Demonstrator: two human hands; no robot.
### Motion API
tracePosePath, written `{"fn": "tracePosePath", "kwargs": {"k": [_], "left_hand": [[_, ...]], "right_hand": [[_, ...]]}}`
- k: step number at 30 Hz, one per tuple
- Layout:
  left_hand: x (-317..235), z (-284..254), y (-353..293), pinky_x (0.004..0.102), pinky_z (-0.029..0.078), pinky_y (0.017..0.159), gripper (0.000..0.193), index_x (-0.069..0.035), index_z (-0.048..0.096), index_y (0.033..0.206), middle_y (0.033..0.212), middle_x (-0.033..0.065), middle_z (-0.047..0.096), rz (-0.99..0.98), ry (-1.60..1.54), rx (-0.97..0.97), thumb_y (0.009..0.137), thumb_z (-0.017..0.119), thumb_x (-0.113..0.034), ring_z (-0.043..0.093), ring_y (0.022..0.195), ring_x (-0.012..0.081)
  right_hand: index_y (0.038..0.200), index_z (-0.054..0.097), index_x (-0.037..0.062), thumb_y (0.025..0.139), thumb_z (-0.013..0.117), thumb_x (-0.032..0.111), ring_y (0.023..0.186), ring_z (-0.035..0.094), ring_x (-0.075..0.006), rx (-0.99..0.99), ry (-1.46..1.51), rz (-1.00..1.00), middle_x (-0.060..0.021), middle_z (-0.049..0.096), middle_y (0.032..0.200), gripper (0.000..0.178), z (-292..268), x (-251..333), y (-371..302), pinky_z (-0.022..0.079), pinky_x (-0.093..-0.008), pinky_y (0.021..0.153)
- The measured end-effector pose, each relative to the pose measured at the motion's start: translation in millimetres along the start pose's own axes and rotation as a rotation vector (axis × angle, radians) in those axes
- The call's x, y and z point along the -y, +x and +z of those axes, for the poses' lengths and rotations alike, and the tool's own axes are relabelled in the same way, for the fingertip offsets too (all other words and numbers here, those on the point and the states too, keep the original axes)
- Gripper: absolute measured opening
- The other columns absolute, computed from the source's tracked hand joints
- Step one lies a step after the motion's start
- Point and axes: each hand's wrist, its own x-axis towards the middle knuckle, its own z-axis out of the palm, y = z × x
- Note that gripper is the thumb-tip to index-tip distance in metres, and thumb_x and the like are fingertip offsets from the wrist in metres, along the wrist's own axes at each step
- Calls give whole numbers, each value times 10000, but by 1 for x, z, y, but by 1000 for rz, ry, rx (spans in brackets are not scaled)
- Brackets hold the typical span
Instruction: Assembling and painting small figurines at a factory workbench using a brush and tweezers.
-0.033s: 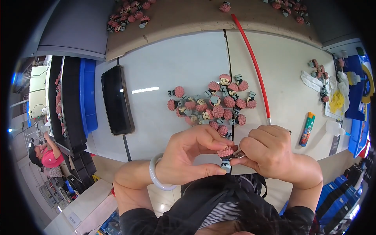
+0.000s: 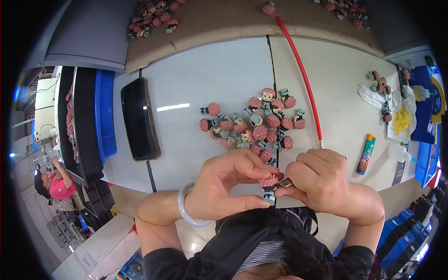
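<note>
My left hand, with a pale bangle on its wrist, pinches a small figurine between thumb and fingers. The figurine has bumpy pink hair, a dark middle and a light blue-grey lower part. Closed in a fist, my right hand grips a small metal blade-like tool against the figurine's side. Most of that tool is hidden by the fingers. Just beyond both hands, a loose pile of similar figurines lies on the white table.
A long red rod with a silver end reaches toward my right hand. At left lie a dark phone and a blue tray. A green-and-orange tube and a clear bottle are at right. More figurines sit on the brown shelf.
The metal tool in my right hand has tilted slightly and shows a little more. My left hand and the figurine look the same.
</note>
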Motion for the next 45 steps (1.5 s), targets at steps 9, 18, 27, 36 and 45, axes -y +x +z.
{"fn": "tracePosePath", "kwargs": {"k": [9,18,27,36,45], "left_hand": [[1,0,-1,381,456,891,346,-15,534,953,1009,123,520,1,-7,-9,662,702,64,536,1029,228],[0,1,0,377,458,890,334,-8,532,945,1006,126,517,19,9,9,663,687,83,536,1031,233],[0,1,0,366,466,877,329,3,534,936,1004,137,520,47,22,-9,658,686,91,546,1010,235],[-1,1,0,345,475,847,320,11,539,921,987,152,531,90,106,-19,651,694,87,561,965,223],[1,1,0,370,453,888,339,4,507,952,1038,163,511,86,28,19,669,663,106,526,1037,237]], "right_hand": [[625,459,64,563,705,327,434,411,-201,-35,-45,-10,-32,379,529,365,0,2,0,311,-305,391],[623,456,64,545,694,307,433,402,-193,36,-114,-59,-29,365,536,349,-5,2,1,303,-303,389],[644,474,55,558,687,314,446,413,-180,-8,-165,-75,-26,366,541,347,-4,3,0,304,-289,393],[667,481,51,557,687,312,446,410,-177,-4,-190,-66,-26,370,548,350,-4,3,0,303,-284,395],[669,474,53,565,684,338,436,412,-186,11,-126,-69,-26,379,543,369,-2,2,-1,309,-293,389]]}}
